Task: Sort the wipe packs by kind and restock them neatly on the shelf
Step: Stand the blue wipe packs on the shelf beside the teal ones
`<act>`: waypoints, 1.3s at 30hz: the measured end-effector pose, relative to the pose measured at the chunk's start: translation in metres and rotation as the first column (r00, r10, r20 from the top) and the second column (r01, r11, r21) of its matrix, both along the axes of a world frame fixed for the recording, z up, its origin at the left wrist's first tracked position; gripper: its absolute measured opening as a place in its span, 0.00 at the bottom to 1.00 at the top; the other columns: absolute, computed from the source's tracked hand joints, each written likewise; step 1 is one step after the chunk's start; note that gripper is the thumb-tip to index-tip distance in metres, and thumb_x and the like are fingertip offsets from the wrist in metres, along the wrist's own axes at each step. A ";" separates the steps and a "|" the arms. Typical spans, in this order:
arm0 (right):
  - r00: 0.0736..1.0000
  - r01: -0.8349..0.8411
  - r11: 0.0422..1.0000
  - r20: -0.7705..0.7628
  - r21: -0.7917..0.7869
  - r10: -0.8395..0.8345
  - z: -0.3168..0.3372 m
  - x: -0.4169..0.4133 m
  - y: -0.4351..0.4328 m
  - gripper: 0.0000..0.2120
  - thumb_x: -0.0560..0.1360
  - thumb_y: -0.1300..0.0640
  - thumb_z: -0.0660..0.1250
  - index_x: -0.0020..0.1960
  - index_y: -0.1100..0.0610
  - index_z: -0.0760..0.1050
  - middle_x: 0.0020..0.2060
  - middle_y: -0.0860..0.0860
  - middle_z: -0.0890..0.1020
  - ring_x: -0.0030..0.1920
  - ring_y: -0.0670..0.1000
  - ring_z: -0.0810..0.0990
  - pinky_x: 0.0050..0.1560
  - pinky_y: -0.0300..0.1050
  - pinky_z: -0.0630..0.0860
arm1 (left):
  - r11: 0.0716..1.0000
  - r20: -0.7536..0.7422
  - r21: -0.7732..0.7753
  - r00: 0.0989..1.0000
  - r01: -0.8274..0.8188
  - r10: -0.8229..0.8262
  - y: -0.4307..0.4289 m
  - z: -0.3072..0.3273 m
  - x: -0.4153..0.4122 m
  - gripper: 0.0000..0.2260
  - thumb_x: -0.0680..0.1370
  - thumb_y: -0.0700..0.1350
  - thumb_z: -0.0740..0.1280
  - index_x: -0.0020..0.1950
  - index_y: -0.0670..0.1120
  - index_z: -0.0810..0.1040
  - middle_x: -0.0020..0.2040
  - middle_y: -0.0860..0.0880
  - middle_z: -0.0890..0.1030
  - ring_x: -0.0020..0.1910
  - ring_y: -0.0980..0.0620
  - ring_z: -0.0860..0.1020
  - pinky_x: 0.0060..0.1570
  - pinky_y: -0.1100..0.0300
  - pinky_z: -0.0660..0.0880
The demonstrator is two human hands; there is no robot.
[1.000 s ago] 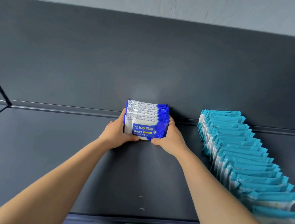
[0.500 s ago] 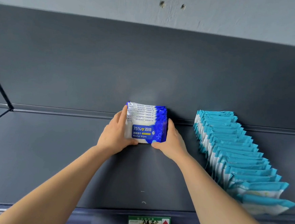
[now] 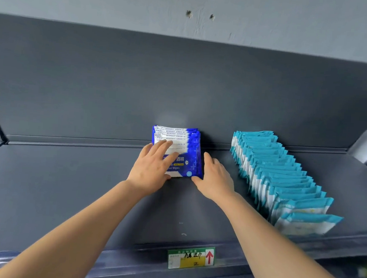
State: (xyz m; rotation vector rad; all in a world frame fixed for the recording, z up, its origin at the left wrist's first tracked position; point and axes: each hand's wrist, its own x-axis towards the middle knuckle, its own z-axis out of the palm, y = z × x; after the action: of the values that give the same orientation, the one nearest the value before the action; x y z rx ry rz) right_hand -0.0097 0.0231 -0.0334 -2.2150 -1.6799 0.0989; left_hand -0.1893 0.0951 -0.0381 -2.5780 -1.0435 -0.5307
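Beneath left hand (image 3: 151, 169) fingers | blue wipe packs (image 3: 189, 146) are standing, fingers lying spread flat on them | right hand (image 3: 215, 176) fingers are pressing together alongside.

Soft, even light fills the scene, with a pale glare spot on the back panel (image 3: 173, 116) above the blue packs (image 3: 190, 148). Shadows are faint. Wide-angle distortion bends the edges of the shelf (image 3: 64, 184), and the price label (image 3: 190, 258) is blurred.

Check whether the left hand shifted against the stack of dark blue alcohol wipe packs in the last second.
Yes. The left hand slid rightward from the left edge of the stack onto its front, covering its label.
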 end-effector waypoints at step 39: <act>0.875 0.429 0.896 0.301 -0.114 -0.380 0.000 -0.052 -0.371 0.19 0.76 0.48 0.66 0.63 0.55 0.70 0.58 0.54 0.75 0.61 0.57 0.72 0.57 0.51 0.70 | 0.929 -0.247 -0.085 0.895 0.361 -0.371 -0.282 0.015 0.025 0.13 0.76 0.42 0.63 0.61 0.48 0.73 0.60 0.48 0.76 0.62 0.46 0.71 0.57 0.54 0.68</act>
State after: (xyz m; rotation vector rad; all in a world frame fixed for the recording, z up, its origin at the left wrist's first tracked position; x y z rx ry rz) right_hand -0.0621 -0.3482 -0.0336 -2.7784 -1.3257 -0.1786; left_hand -0.1641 -0.1874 -0.0236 -2.7951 -0.4846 -0.2454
